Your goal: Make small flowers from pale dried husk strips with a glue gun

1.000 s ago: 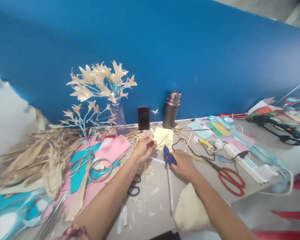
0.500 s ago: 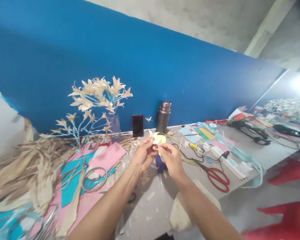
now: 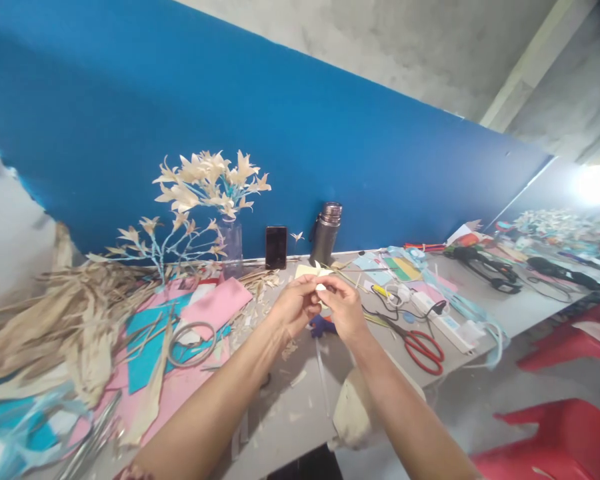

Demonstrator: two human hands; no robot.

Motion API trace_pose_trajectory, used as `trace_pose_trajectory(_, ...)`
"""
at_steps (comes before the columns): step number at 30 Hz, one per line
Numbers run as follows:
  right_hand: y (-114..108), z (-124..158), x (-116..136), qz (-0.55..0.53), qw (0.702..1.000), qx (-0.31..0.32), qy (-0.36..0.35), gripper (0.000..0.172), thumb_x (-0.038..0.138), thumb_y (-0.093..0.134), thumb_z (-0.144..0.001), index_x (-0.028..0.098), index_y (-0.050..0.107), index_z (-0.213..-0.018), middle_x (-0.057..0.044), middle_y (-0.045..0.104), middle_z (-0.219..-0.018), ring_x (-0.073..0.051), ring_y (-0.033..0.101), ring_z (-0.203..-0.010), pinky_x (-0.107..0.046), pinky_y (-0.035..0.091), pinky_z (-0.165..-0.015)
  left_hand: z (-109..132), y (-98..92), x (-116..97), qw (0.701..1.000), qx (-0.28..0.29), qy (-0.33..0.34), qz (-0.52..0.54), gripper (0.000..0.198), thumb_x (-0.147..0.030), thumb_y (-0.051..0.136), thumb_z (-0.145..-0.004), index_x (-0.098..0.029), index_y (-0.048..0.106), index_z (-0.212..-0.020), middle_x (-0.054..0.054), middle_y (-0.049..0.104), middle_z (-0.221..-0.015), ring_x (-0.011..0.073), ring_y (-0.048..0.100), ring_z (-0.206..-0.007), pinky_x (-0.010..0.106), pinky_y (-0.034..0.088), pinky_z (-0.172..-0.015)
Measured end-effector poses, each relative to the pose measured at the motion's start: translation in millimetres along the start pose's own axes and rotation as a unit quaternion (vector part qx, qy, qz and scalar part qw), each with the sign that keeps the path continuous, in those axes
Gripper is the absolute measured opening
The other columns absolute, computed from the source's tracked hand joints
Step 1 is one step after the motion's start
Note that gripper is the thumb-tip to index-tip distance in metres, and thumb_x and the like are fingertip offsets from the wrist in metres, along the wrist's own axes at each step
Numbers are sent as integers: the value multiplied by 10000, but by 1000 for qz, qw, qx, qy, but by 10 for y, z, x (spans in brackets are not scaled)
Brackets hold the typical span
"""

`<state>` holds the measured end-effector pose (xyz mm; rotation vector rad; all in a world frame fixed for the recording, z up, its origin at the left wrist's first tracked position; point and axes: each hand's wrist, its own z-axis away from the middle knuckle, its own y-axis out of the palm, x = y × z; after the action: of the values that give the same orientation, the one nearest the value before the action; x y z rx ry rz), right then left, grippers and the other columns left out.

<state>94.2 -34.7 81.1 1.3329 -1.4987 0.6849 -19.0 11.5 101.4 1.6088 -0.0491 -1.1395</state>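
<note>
My left hand [image 3: 296, 303] and my right hand [image 3: 344, 307] meet over the middle of the table. Their fingertips are closed together on a small cream husk flower [image 3: 318, 267]; pale petal tips stick up above the fingers, and the rest is hidden. Just behind it lies a pale yellow piece [image 3: 305, 271]. Below my hands a blue tool [image 3: 322, 325], perhaps a glue gun, lies with a long whitish rod [image 3: 323, 377] reaching toward me. Red-handled scissors [image 3: 423, 352] rest to the right of my right hand.
Cream flowers stand in a clear vase [image 3: 231, 247] at the back left, near a phone [image 3: 276, 248] and a steel flask [image 3: 326, 233]. Dried husks [image 3: 65, 313], pink sheets [image 3: 217, 300] and a tape ring [image 3: 193, 344] cover the left. A power strip [image 3: 443, 323] lies right; red stools [image 3: 560, 440] stand beyond.
My fingers have closed further around the flower, so less of it shows. My right hand has turned slightly inward. The view has shifted a little.
</note>
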Motion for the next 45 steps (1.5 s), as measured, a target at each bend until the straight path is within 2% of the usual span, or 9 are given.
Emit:
trace_pose_trajectory(7,-39,74,80,59,995,-36,-65,120,326,704,-807,210,681,-831,-15,684,-859,-139,616,-702,-277,521,-677,44,41,-16,1000,-3,15,-21,235,-175,826,-669,-121,606,-732,-8,562,-619,67,505,-537,160,377,-470)
trace_pose_trajectory(9,-85,120,213,115,989,-53,-81,140,345,657,-854,208,668,-883,-36,713,-928,-145,630,-721,-280,521,-683,57,55,-35,1000,-4,18,-19,259,-196,851,-652,-117,617,-731,-13,559,-633,60,500,-542,161,380,-478)
trace_pose_trajectory(11,-152,145,383,209,970,-68,-103,137,338,627,-884,205,659,-890,-32,717,-858,-154,634,-703,-283,515,-676,68,72,-48,1000,-1,24,-17,284,-206,875,-619,-113,628,-725,-19,555,-641,50,483,-533,162,368,-474)
trace_pose_trajectory(15,-291,100,662,438,871,-48,-217,90,252,602,-902,206,674,-876,-35,721,-840,-176,636,-750,-299,481,-729,85,105,-38,996,-38,56,-53,323,-244,902,-543,-103,664,-711,-7,582,-646,44,460,-512,166,345,-457)
trace_pose_trajectory(18,-335,41,742,539,800,-7,-264,86,218,600,-908,210,678,-873,-31,726,-839,-179,638,-758,-298,449,-736,88,115,-13,986,-98,93,-102,304,-275,883,-526,-109,678,-675,-1,594,-629,48,449,-496,173,324,-444)
trace_pose_trajectory(22,-290,12,766,617,738,28,-273,129,196,589,-915,217,674,-820,-17,706,-756,-177,627,-736,-287,393,-687,81,119,9,959,-152,159,-177,219,-286,820,-574,-125,684,-635,-20,548,-525,61,429,-462,194,314,-443)
trace_pose_trajectory(28,-203,-11,772,696,662,27,-276,175,222,559,-934,217,654,-788,-20,705,-761,-184,614,-740,-303,324,-667,79,126,29,929,-159,208,-261,167,-289,771,-629,-135,708,-642,-30,529,-460,71,412,-422,220,319,-437)
trace_pose_trajectory(34,-162,-29,779,730,637,19,-248,183,221,566,-914,208,628,-742,-14,698,-723,-175,606,-692,-315,277,-631,80,102,50,921,-153,213,-286,167,-290,770,-643,-131,730,-678,-11,583,-505,89,460,-440,227,380,-433)
trace_pose_trajectory(45,-170,-41,759,724,648,32,-236,161,222,582,-898,207,641,-749,-42,710,-720,-190,616,-677,-313,276,-592,118,151,49,897,-151,240,-340,56,-203,759,-673,-149,753,-659,10,634,-562,101,519,-437,207,377,-408)
